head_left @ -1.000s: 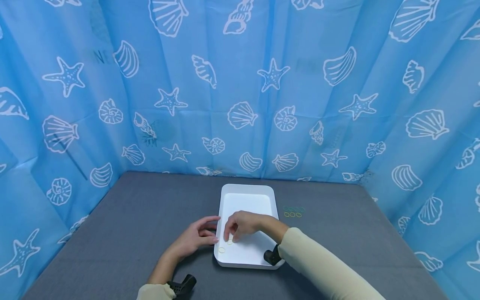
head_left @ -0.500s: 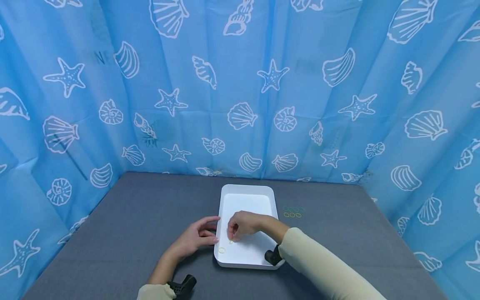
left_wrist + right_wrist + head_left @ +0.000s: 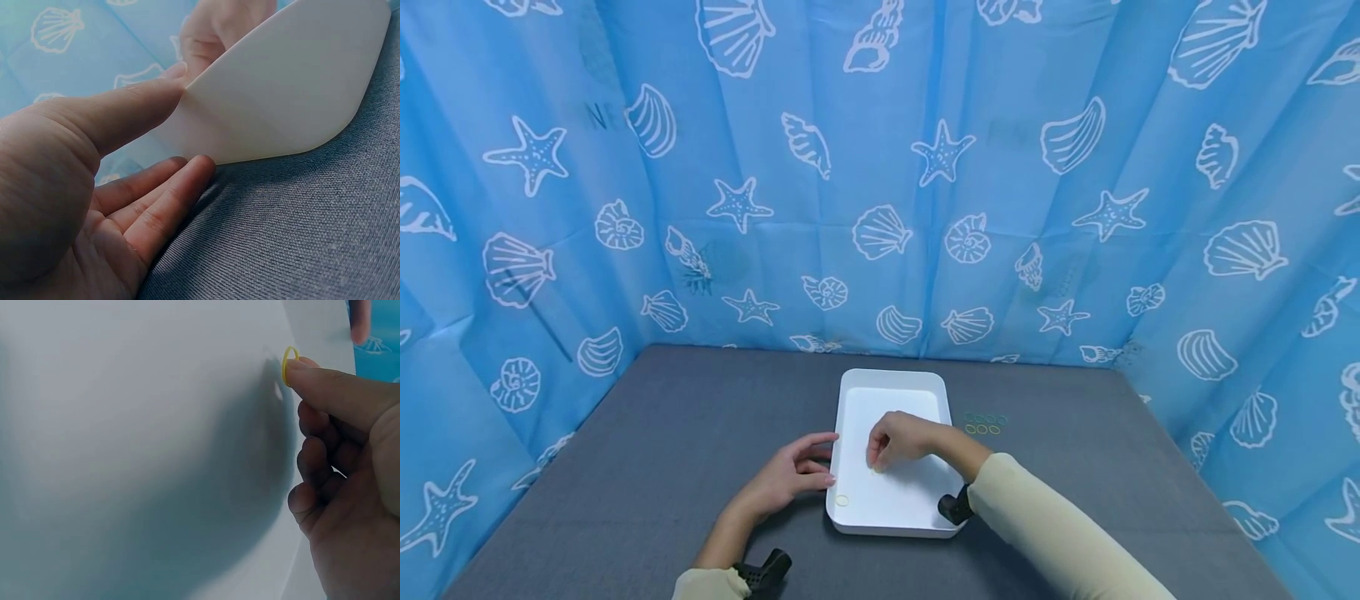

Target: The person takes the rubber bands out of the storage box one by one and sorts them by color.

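My right hand (image 3: 904,438) is over the middle of the white tray (image 3: 891,380), its thumb and forefinger pinching a small yellow rubber band (image 3: 285,370). The band stands up from the fingertips in the right wrist view, just above the tray floor. A second yellow rubber band (image 3: 842,501) lies inside the tray near its left front corner. Outside the tray, my left hand (image 3: 792,473) touches the left wall. In the left wrist view its thumb is at the rim and other fingertips meet the wall low down, the fingers loosely extended.
Right of the tray, 3 yellow rubber bands (image 3: 982,429) lie in a row on the grey cloth (image 3: 730,400). Several green rubber bands (image 3: 987,418) form a row just behind them. A blue shell-print curtain (image 3: 880,308) closes off the back and sides.
My right hand has closed its fingertips on the yellow rubber band that lay in the tray and moved it rightward and away from me. The left hand stays in place.
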Demonstrator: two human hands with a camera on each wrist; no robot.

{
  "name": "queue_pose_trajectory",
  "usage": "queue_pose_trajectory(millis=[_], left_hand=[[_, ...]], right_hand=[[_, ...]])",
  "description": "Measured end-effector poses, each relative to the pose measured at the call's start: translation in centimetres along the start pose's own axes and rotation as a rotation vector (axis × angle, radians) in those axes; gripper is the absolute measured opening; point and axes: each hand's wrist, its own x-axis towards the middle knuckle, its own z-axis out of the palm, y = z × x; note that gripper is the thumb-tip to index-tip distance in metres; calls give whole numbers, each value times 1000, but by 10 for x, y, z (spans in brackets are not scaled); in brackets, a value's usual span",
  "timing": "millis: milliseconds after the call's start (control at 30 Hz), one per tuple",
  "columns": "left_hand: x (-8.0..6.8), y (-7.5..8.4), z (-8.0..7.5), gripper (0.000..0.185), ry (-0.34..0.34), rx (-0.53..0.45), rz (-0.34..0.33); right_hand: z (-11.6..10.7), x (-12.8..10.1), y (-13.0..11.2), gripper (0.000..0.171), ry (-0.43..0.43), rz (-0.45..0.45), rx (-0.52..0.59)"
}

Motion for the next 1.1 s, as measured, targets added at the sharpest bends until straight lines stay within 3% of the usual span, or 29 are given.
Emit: queue_pose_trajectory(millis=[400,1100], left_hand=[[-2,5,2,66,11,4,-14],[-2,2,1,65,10,18,-5]], right_hand=[[-20,-7,6,11,144,-18,15],[-43,-37,31,6,300,19,76]])
